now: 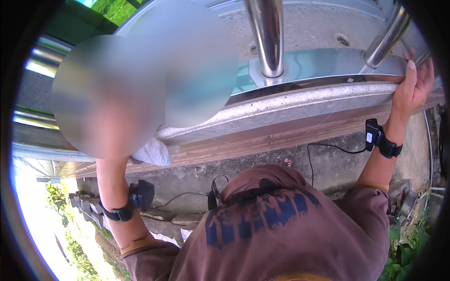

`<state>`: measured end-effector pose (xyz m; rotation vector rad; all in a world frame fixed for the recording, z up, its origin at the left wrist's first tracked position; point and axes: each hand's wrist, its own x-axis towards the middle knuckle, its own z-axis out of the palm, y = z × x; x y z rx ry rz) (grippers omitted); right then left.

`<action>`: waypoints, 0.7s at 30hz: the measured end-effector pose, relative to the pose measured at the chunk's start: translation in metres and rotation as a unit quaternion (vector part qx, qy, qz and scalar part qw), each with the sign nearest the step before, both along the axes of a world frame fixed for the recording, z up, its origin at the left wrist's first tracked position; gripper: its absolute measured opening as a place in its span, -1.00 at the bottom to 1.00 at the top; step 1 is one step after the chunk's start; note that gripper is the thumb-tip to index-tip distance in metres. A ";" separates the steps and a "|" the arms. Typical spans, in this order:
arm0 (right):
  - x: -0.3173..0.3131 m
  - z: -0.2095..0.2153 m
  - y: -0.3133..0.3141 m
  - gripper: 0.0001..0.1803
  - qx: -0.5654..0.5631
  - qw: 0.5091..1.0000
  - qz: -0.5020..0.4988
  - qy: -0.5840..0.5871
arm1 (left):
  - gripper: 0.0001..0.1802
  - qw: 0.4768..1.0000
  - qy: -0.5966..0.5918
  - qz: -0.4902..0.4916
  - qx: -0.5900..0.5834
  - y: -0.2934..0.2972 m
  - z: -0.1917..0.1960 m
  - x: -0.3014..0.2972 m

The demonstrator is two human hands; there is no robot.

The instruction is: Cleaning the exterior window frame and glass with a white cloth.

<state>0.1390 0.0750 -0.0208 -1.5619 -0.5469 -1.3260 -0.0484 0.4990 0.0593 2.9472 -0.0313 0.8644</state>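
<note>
Head view: right hand [414,88] rests by the stone ledge [300,97], probably for balance, grasp unclear, while blur hides whether the left hand [115,124] grips the cloth [157,152].

**Head camera looks down over the wearer's chest**

1 wide fisheye view, from the left of 2 cameras worn on the head, faces downward. The shirt [281,241] sits close, filling the lower middle; forearms [111,182] rise on both sides. Beyond, at arm's reach, the stone ledge [290,100] bows across the upper part, below the metal post [267,42].
</note>
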 end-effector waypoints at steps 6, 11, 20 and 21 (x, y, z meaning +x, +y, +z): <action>0.001 0.002 0.001 -0.58 0.006 1.000 0.015 -0.012 | -0.66 0.953 -0.293 -0.025 -0.076 -0.012 -0.059 -0.011; -0.001 0.003 0.005 -0.63 0.011 1.000 0.008 -0.025 | -0.63 0.924 -0.360 -0.113 0.061 -0.015 -0.090 -0.015; -0.002 0.008 0.005 -0.63 0.006 0.998 0.014 -0.053 | -0.65 0.922 -0.280 -0.187 0.190 -0.091 -0.083 0.016; -0.003 0.007 0.002 -0.61 0.012 0.999 0.012 -0.050 | -0.65 0.918 -0.286 -0.198 0.188 -0.099 -0.080 0.021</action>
